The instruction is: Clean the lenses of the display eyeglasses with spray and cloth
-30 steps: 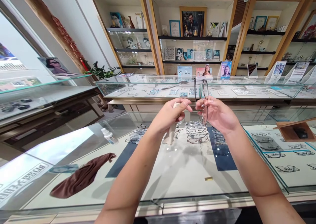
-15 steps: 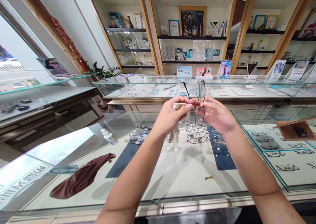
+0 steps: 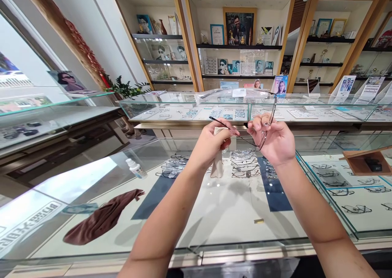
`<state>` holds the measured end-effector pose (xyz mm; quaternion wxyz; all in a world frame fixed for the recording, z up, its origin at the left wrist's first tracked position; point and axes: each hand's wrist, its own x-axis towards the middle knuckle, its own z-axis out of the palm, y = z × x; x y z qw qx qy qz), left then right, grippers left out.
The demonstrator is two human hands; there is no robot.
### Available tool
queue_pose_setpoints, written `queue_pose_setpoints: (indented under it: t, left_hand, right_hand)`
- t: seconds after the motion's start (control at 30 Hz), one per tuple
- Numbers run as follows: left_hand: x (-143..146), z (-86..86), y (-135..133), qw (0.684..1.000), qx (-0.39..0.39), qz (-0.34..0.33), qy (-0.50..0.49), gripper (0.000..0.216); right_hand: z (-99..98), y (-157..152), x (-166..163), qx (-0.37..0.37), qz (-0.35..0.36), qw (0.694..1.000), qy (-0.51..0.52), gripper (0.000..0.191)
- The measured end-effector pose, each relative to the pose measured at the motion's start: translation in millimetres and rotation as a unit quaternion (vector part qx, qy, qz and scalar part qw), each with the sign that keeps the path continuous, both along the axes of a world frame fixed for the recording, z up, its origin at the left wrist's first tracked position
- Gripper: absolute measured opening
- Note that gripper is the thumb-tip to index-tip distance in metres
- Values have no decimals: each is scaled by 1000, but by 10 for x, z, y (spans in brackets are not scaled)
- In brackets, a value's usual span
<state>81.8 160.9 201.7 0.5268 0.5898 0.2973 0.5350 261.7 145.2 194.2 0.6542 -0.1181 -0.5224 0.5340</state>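
Above the counter I hold a thin dark-rimmed pair of eyeglasses [image 3: 273, 108] between both hands, its front turned nearly edge-on. My left hand [image 3: 211, 143] is closed, pinching one dark temple arm of the glasses, with a beige cloth [image 3: 217, 168] tucked in the palm and hanging below. The fingers of my right hand [image 3: 277, 143] grip the frame near its middle, one rim standing above them and the other below. The second temple arm reaches back toward the far case and is blurred.
Rows of eyeglasses [image 3: 245, 163] lie inside the glass counter [image 3: 214, 221] below my hands. At left are a white bottle [image 3: 135, 168] and a brown cloth [image 3: 102, 219]. A wooden tray [image 3: 355, 159] stands at right. Beyond is another glass case [image 3: 196, 123].
My right hand has moved right and turned, swinging the eyeglasses' front away from my left hand. The temple arm in my left hand now lies flatter, sloping down to the right.
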Motion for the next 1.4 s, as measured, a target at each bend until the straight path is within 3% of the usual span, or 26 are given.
queue_pose_setpoints:
  t: [0.3,0.4,0.47,0.57,0.67,0.8,0.93,1.17,1.4]
  left_hand:
    - [-7,-98,224,996,-69,-50,-7,31]
    - [-9,-130,282,994,-93,-62,12,33]
    - [-47,-130,306,991,-91,-75,70,32]
    - [-181,-92,302,964,-33,-85,248,25]
    - [-335,-20,224,922,40,-27,384,33]
    - [-352,51,47,947,145,65,280,27]
    - [-183,26,-41,961,204,83,168,19]
    - [-129,-38,91,963,198,71,165,18]
    - [-124,-46,152,980,136,27,142,30]
  right_hand:
    - [61,-48,41,8,-124,990,-65,23]
    - [62,-46,74,9,-136,988,-77,22]
    - [64,-41,109,4,-132,988,-85,19]
    - [77,-38,170,-13,-131,986,-102,14]
    - [91,-38,207,-43,-119,983,-130,13]
    - [87,-36,188,-70,-97,978,-169,17]
    - [71,-55,128,-50,-78,971,-219,15]
    - [47,-123,77,-30,-79,956,-280,15]
    - [51,-198,30,-44,-87,946,-310,17]
